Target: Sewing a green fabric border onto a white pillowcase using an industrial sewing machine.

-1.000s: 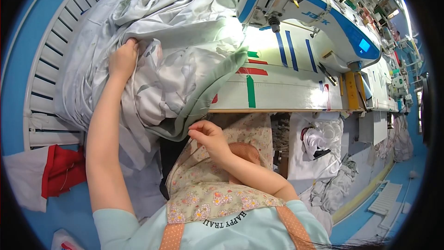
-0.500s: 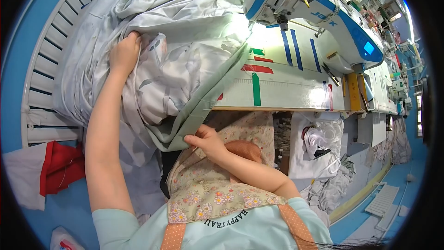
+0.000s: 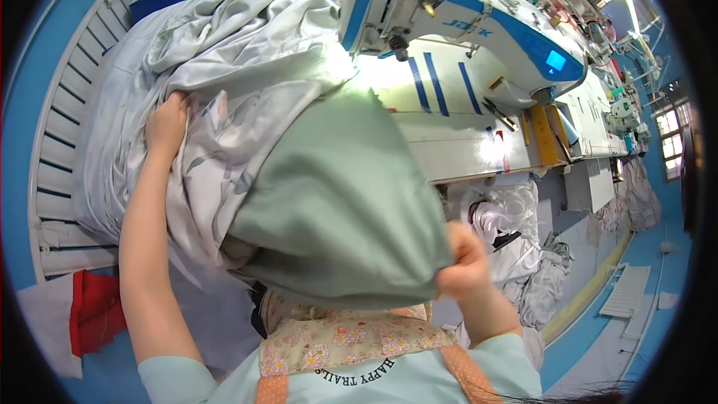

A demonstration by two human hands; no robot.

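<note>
Our right hand [image 3: 465,265] has a closed grip on the corner of the green fabric panel [image 3: 340,194], pinching it and pulling it taut toward our lap. Our left hand [image 3: 166,121] presses into the pale printed sheet [image 3: 224,82], fingers curled over a fold of it. The green panel stretches from that bundle over the front edge of the bench [image 3: 464,153], its far end lying just under the head of the sewing machine [image 3: 456,22]. We judge the heaped sheet could slide off the bench if the pull drags it, or the cloth could snag at the machine's needle area.
</note>
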